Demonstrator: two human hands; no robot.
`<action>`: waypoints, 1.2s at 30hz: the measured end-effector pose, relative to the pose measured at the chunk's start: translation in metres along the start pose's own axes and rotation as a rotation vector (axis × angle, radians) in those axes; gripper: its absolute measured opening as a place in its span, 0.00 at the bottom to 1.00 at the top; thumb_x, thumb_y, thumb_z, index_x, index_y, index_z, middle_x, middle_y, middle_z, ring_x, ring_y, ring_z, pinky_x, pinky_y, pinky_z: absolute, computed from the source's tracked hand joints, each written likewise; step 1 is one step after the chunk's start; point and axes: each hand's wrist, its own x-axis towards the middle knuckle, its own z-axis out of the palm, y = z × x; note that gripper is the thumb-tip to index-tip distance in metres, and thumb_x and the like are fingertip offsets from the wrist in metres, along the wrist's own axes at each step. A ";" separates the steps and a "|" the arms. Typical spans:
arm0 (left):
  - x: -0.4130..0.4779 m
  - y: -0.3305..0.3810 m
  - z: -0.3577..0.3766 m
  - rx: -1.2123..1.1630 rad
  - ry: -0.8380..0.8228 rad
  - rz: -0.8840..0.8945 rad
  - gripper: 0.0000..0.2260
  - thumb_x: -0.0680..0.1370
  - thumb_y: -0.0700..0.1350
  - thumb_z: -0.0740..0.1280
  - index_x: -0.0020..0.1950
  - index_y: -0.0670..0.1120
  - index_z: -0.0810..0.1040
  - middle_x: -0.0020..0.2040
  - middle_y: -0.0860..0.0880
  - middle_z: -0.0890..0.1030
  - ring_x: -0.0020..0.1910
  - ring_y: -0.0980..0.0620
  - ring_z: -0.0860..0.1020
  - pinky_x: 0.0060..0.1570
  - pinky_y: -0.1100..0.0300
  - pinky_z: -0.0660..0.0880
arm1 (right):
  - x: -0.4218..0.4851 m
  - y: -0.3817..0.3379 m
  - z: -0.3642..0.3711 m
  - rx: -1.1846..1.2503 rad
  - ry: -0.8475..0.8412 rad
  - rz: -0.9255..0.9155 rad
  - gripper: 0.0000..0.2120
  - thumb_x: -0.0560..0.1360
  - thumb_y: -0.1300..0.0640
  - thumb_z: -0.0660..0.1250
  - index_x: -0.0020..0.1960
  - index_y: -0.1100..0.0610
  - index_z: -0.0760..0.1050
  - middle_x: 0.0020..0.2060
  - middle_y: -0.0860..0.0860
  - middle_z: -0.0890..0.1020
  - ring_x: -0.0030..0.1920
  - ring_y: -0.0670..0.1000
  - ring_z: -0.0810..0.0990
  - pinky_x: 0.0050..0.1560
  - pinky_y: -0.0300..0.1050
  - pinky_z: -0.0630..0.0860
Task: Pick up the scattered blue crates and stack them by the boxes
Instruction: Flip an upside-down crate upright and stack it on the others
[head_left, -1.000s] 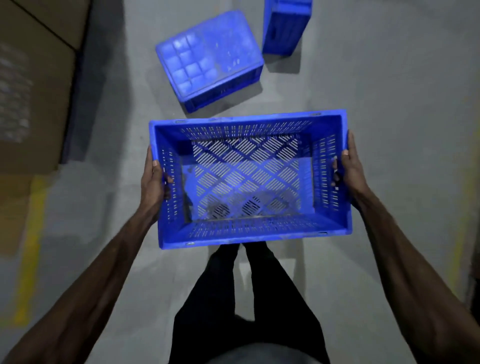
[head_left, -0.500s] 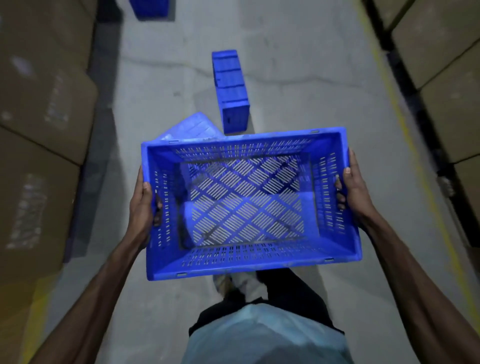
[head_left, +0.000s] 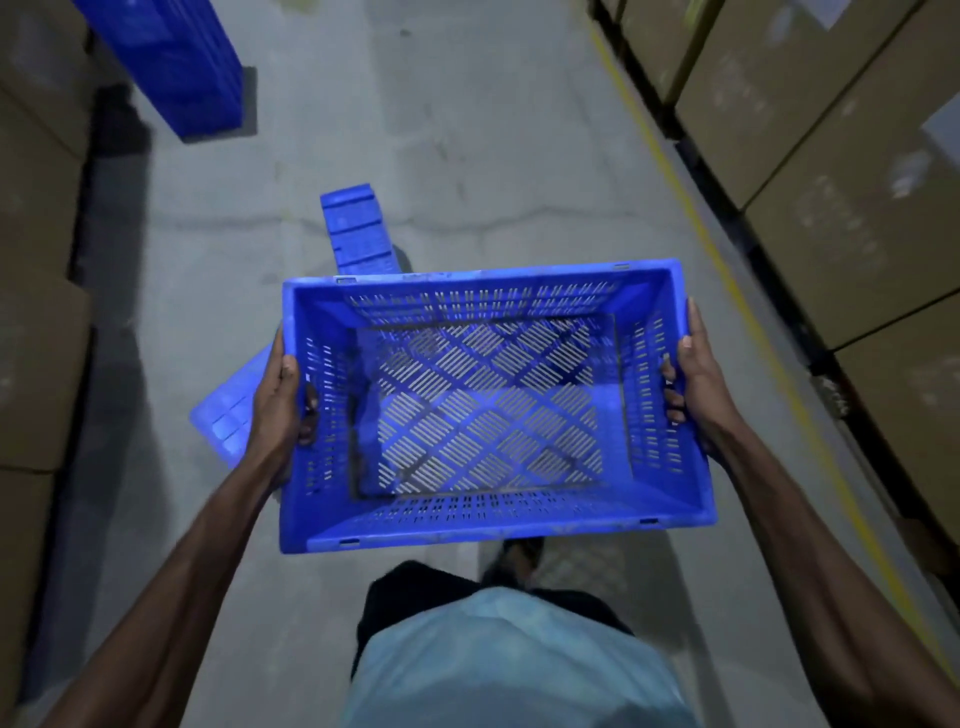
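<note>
Nearest, just below the light shirt (head_left: 509, 660), the carried blue crate (head_left: 488, 410) hangs open side up above the concrete floor (head_left: 493, 156); the left hand (head_left: 280, 400) grips its left end wall and the right hand (head_left: 696, 384) grips its right end wall, fingers curled through the handle slots. Past the carried crate's left end an upturned crate (head_left: 228, 415) lies on the floor, partly hidden, and just beyond its far rim another crate (head_left: 361, 234) lies on its side. Farther off, up and left of the carried crate, a blue crate stack (head_left: 171, 62) stands against cardboard boxes (head_left: 36, 312).
</note>
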 end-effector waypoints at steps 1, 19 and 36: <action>0.013 0.006 0.014 -0.007 -0.018 0.012 0.19 0.86 0.57 0.55 0.78 0.68 0.62 0.34 0.47 0.68 0.21 0.56 0.60 0.25 0.67 0.58 | 0.016 -0.008 -0.010 0.007 0.002 -0.008 0.23 0.86 0.44 0.53 0.77 0.29 0.53 0.35 0.46 0.68 0.24 0.43 0.58 0.21 0.34 0.59; 0.391 0.117 0.218 -0.158 0.027 -0.060 0.19 0.87 0.56 0.56 0.78 0.69 0.63 0.33 0.49 0.68 0.21 0.56 0.58 0.23 0.69 0.59 | 0.443 -0.181 -0.026 -0.080 0.010 -0.065 0.23 0.83 0.42 0.55 0.76 0.28 0.55 0.33 0.45 0.67 0.23 0.41 0.58 0.22 0.32 0.58; 0.800 0.267 0.299 -0.156 0.138 -0.014 0.18 0.87 0.56 0.55 0.76 0.69 0.65 0.34 0.47 0.66 0.24 0.57 0.58 0.24 0.67 0.57 | 0.895 -0.365 0.084 -0.078 -0.110 -0.123 0.22 0.86 0.45 0.53 0.77 0.31 0.55 0.34 0.46 0.67 0.23 0.41 0.59 0.22 0.31 0.58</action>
